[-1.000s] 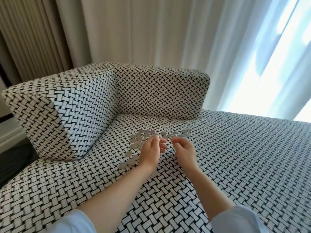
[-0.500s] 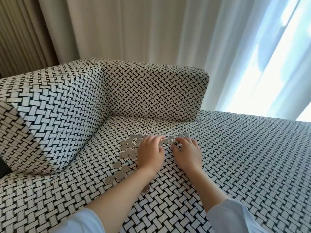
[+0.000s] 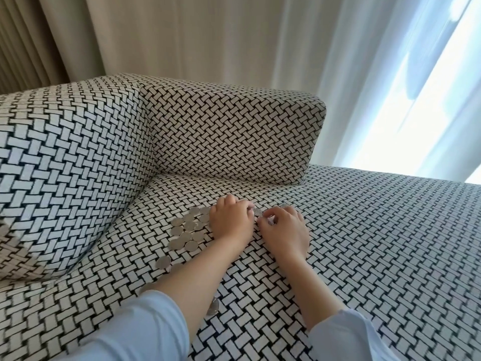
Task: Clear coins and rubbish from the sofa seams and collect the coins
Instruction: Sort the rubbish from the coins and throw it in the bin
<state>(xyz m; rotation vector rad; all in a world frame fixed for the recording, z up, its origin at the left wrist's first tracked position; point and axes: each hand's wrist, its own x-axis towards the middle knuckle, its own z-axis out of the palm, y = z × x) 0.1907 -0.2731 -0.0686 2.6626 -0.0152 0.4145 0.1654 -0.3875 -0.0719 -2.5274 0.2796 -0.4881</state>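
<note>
- The left hand (image 3: 230,220) rests knuckles-up on the sofa seat (image 3: 364,243), fingers (image 3: 244,204) curled down; whether they grip anything cannot be told.
- The right hand (image 3: 285,230) lies just beside it, fingers (image 3: 279,213) curled likewise, hold unclear.
- The coins (image 3: 188,230) cluster just left of the left fingers; one coin (image 3: 257,211) shows between the two hands.

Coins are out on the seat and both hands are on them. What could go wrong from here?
1. The loose coin cluster lies near the armrest seam; a sweep by the left hand might push coins back in.
2. Stray coins sit beside and under the left forearm, easy to knock or overlook.
3. Against the woven seat, coins are hard to spot.
</note>
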